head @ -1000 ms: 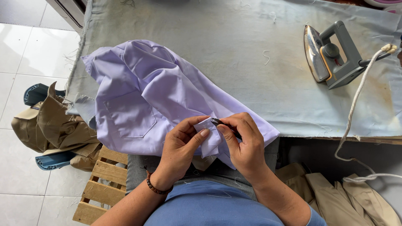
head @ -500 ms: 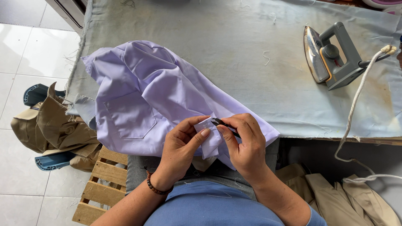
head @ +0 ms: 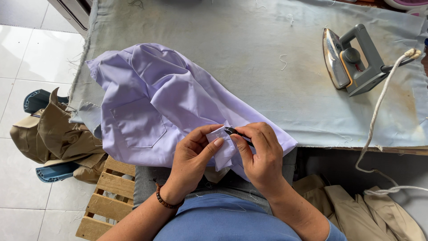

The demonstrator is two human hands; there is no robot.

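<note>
Brown clothes (head: 49,138) hang off the worktop's (head: 249,53) left edge. At its front edge the left hand (head: 191,163) pinches a fold of the purple shirt (head: 165,102); the right hand (head: 263,156) grips small black snips (head: 235,132) against that fold. An iron (head: 352,60) stands near the back right corner.

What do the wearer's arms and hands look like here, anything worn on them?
Both hands are bare, no gloves or rings visible. The left hand has a dark brown beaded bracelet at the wrist, forearm uncovered. The right hand has nothing on the wrist; a blue sleeve edge shows near the elbow, matching the blue top.
</note>
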